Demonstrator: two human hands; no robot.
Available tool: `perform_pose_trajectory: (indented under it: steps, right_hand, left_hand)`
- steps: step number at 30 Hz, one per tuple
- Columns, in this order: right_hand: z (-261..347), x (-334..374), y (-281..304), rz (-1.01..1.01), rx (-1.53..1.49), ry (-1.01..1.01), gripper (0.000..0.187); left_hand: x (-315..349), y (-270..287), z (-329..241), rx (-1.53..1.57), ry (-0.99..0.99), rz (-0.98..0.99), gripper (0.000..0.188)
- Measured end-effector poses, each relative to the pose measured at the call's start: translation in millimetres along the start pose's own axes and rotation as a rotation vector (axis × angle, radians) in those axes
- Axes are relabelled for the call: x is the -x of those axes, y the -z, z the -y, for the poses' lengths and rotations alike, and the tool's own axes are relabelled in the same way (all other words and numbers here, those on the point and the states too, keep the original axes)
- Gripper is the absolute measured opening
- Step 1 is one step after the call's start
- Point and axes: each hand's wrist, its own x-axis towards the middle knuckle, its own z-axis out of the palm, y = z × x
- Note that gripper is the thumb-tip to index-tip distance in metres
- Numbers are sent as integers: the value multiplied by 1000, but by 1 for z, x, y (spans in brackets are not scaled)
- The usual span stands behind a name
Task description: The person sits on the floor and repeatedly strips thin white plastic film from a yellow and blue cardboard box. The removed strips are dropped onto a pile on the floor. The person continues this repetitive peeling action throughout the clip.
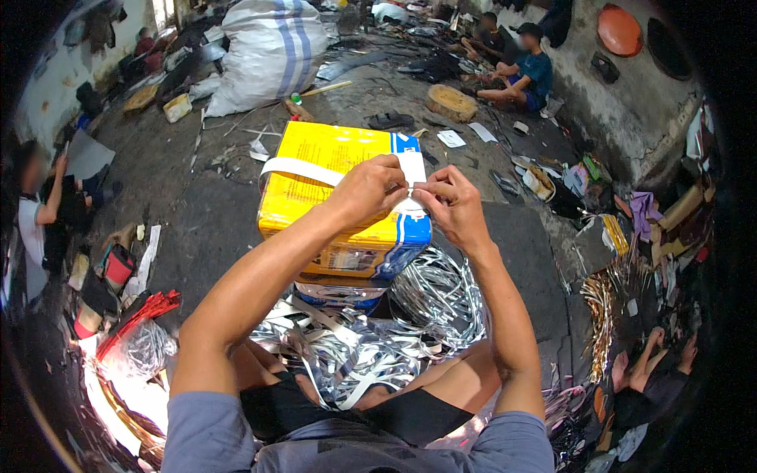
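In front of me is a yellow and blue box-shaped container [311, 197], resting on another blue and white object [339, 295]. A flat white strip [298, 166] bends over its left edge and runs along the top toward my fingers. My left hand [369, 189] is closed in a pinch on white strip near the blue end. Facing it, my right hand [454, 206] pinches at the same spot, fingertips almost touching the left ones. A white flat piece [412, 167] lies beneath the fingers. Exactly how the strip ends meet is hidden by my fingertips.
Shiny silver and white strips [355, 355] heap between my legs, with a silver coil [441, 296] beside the container. A large white sack [268, 59] and a round wooden block [451, 102] stand farther off. People sit at left [35, 213], far right [528, 71] and lower right.
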Motion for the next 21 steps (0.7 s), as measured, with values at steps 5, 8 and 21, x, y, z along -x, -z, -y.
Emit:
perform_pose_trajectory:
  steps: [5, 8, 21]
  right_hand:
    - [-8, 3, -2, 12, -79, -121, 21]
    - [-11, -1, -9, -67, -76, -96, 21]
    - [-25, -1, -52, -321, -507, -436, 6]
  left_hand:
    - [-2, 0, 1, 99, 103, 29, 15]
    - [-3, 2, -1, 104, 145, 18, 15]
    - [-19, -2, 8, 37, 174, 87, 13]
